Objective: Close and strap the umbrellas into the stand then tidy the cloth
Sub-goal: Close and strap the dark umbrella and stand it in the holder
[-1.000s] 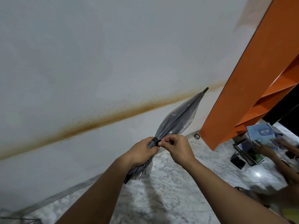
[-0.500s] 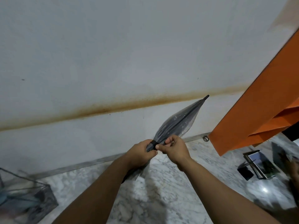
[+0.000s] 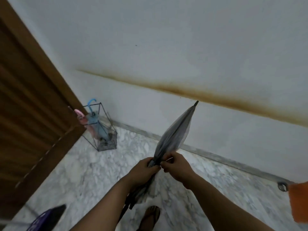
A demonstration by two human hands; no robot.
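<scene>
A folded clear grey umbrella (image 3: 175, 135) points up and to the right, its black tip near the stained wall. My left hand (image 3: 143, 170) is wrapped around its gathered canopy at the strap. My right hand (image 3: 176, 165) pinches the strap end right beside it. The umbrella's dark handle end hangs below my left forearm. A black wire umbrella stand (image 3: 106, 140) sits on the floor at the left, by the door. A blue umbrella (image 3: 96, 124) and a pink umbrella (image 3: 83, 120) stand in it, handles up.
A brown wooden door (image 3: 33, 105) fills the left side. A white wall with a rusty stain runs behind. Marble floor (image 3: 83, 177) lies below, with my sandalled foot (image 3: 150, 217) on it. An orange panel corner (image 3: 298, 200) shows at the right. A dark purple object (image 3: 48, 217) lies bottom left.
The view has swung left: the door and the wire stand with two umbrellas have come into sight, and the orange shelf has slid to the right edge. Both hands stay on the umbrella's strap.
</scene>
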